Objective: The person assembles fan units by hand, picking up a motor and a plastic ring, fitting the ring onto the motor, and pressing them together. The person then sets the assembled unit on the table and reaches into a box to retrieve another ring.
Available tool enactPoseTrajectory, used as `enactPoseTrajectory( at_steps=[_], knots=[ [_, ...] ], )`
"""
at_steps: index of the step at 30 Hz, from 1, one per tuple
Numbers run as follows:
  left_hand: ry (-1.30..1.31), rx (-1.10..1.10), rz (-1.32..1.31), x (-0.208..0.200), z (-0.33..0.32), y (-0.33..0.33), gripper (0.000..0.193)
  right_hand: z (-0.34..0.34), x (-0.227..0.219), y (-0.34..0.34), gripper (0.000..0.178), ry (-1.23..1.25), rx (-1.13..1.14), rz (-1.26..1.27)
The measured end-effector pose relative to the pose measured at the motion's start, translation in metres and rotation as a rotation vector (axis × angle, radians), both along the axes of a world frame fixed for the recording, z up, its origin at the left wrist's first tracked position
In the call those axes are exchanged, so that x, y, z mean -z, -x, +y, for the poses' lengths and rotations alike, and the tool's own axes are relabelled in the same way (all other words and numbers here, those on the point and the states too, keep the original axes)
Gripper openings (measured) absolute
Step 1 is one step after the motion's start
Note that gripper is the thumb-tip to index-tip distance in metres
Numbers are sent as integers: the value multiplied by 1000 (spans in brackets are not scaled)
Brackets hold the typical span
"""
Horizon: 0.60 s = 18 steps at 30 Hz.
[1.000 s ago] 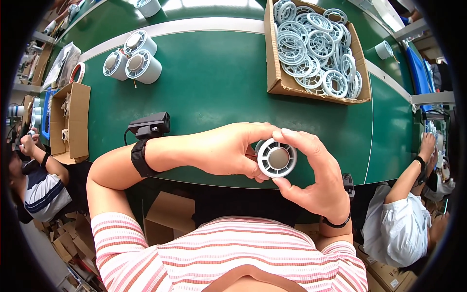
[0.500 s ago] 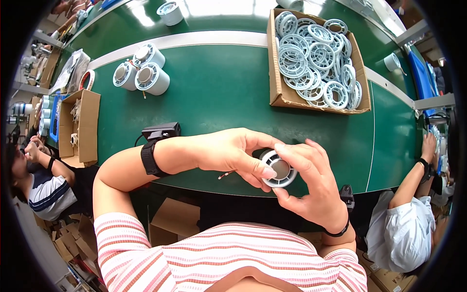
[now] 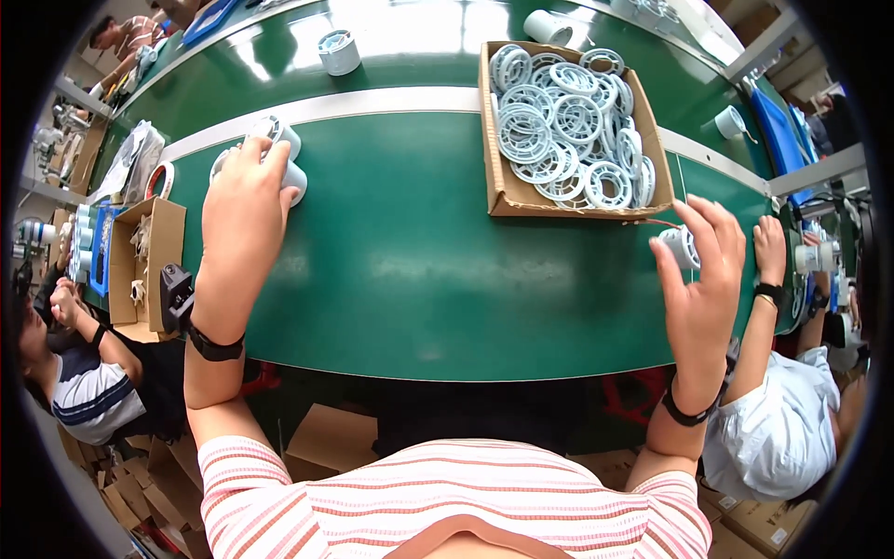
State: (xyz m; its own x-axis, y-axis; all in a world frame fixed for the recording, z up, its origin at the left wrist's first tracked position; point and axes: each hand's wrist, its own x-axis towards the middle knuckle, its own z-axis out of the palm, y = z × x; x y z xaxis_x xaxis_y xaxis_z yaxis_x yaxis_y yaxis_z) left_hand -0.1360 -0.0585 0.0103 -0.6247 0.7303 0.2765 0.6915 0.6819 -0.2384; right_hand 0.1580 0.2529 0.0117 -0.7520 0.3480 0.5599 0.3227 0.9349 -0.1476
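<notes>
My left hand (image 3: 244,200) reaches over a cluster of pale cylindrical housings (image 3: 294,177) at the left of the bench. Its fingers are stretched out and its thumb is apart; whether they touch the housings cannot be made out. The hand covers most of that cluster. On the right, my right hand (image 3: 703,275) has its thumb and fingers around the sides of a pale cylindrical housing (image 3: 680,246) with a slotted top and a thin wire. That housing is by the near right corner of the cardboard box and partly hidden by the fingers.
A cardboard box (image 3: 494,186) full of pale slotted rings (image 3: 577,119) stands at the back right. Single housings stand beyond the white strip (image 3: 372,102). At the left are an open carton (image 3: 168,242) and a tape roll (image 3: 160,181). Co-workers sit at both sides; one forearm (image 3: 759,326) is close to my right hand.
My hands have parted from the front middle. The right one has carried the housing forward and right to the bench beside the box; the left one has moved to the housings at the left.
</notes>
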Motion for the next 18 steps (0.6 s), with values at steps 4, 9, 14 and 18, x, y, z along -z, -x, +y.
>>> enactPoseTrajectory(
  at_steps=[4,9,14,18],
  knots=[
    [5,35,-34,4,14,-9,44,19,-7,64,10,94,-265,-19],
    [29,309,-222,-16,22,-35,54,39,23,122,11,-39,-531,-153],
    [127,431,-301,-32,34,-45,59,40,18,128,10,12,-532,-296],
    [116,535,-494,-36,54,-59,62,36,-2,108,11,299,-595,-189]
  ],
)
